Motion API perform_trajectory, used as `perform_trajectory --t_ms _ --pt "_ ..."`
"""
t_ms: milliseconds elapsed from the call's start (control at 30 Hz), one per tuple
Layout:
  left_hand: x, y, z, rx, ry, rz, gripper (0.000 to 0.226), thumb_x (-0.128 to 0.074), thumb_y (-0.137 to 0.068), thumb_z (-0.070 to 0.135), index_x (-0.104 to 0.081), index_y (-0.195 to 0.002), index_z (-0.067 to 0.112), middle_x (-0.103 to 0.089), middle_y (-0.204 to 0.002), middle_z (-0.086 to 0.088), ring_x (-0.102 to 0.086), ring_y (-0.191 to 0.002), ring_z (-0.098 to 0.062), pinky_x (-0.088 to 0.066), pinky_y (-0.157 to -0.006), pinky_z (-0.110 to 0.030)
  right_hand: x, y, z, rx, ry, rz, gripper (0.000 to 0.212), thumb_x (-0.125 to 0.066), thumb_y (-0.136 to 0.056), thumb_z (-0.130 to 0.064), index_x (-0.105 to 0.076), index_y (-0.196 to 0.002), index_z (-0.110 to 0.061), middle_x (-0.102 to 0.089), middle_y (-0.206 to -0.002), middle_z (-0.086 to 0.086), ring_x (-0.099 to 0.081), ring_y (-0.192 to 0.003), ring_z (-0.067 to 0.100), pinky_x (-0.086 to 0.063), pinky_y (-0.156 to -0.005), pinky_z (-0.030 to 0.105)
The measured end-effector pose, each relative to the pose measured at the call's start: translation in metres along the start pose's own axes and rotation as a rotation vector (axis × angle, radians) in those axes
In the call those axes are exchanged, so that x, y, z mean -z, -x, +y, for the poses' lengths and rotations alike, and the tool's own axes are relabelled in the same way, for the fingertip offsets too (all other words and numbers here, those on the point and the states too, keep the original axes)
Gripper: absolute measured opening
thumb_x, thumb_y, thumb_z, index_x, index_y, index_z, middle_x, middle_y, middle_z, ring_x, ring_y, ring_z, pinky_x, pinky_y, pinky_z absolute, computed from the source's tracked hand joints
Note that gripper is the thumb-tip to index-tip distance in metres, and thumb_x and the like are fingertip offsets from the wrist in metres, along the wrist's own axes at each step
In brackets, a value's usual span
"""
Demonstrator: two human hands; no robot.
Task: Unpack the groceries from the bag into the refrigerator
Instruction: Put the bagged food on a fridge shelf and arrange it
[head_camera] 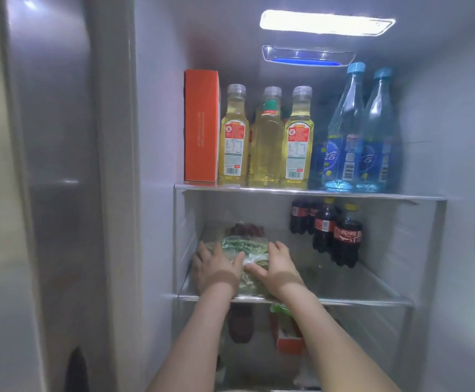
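Inside the open refrigerator, a clear plastic bag of green vegetables [244,250] lies on the left part of the middle glass shelf [357,292]. My left hand [216,267] lies on the bag's left side with fingers spread. My right hand [275,264] lies on its right side, thumb across the plastic. Both arms reach in from below. Behind the bag sits a dark reddish packet [244,229], partly hidden.
Several cola bottles [341,236] stand at the right back of the same shelf. The top shelf holds an orange box [201,125], three yellow bottles [267,140] and two blue water bottles [357,131]. Packets show on the shelf below [287,335]. The steel left door [52,165] is shut.
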State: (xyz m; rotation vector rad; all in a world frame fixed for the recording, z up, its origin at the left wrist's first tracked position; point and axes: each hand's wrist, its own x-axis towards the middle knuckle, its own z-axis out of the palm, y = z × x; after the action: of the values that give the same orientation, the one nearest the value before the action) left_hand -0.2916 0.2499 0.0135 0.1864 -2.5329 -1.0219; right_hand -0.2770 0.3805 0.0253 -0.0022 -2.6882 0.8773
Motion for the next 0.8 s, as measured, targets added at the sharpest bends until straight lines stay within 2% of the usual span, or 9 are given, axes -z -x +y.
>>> perform_trajectory --t_ms 200,467,633,800 --pt "-0.005 -0.003 -0.003 -0.029 -0.057 -0.029 0.066 -0.038 -0.093 0.056 -0.023 -0.15 0.024 0.002 -0.16 -0.007 0.002 -0.146 -0.031 -0.012 -0.117 -0.045 -0.015 -0.012 -0.006 -0.03 0.01 0.06 0.082 -0.057 -0.087 -0.053 -0.023 -0.147 -0.01 -0.01 -0.158 0.008 -0.022 -0.142 0.028 -0.03 -0.112 0.044" --pt "0.0 0.019 0.006 -0.065 -0.005 -0.015 0.066 -0.042 -0.092 0.057 -0.025 -0.149 0.028 0.007 -0.16 0.001 0.008 -0.147 -0.025 -0.01 -0.119 -0.047 0.004 0.018 0.012 -0.002 -0.044 0.126 0.085 -0.057 -0.084 -0.058 -0.018 -0.15 -0.022 -0.003 -0.159 -0.004 -0.012 -0.145 0.02 -0.025 -0.113 0.043" --pt "0.002 0.07 0.025 -0.32 0.072 -0.053 0.058 -0.047 -0.093 0.05 -0.036 -0.143 0.024 -0.004 -0.16 -0.004 -0.004 -0.146 -0.028 -0.017 -0.118 -0.046 0.039 0.073 0.035 0.031 0.001 0.293 0.084 -0.057 -0.084 -0.056 -0.022 -0.149 -0.014 -0.014 -0.156 0.01 -0.018 -0.143 0.027 -0.025 -0.113 0.042" --pt "0.007 0.133 0.027 -0.507 0.271 -0.231 0.06 -0.045 -0.094 0.05 -0.032 -0.145 0.022 -0.011 -0.158 -0.006 -0.009 -0.145 -0.024 -0.02 -0.116 -0.045 0.057 0.156 0.044 -0.018 0.053 0.433 0.08 -0.056 -0.086 -0.051 -0.025 -0.149 -0.014 -0.018 -0.156 0.005 -0.019 -0.143 0.018 -0.019 -0.11 0.026"
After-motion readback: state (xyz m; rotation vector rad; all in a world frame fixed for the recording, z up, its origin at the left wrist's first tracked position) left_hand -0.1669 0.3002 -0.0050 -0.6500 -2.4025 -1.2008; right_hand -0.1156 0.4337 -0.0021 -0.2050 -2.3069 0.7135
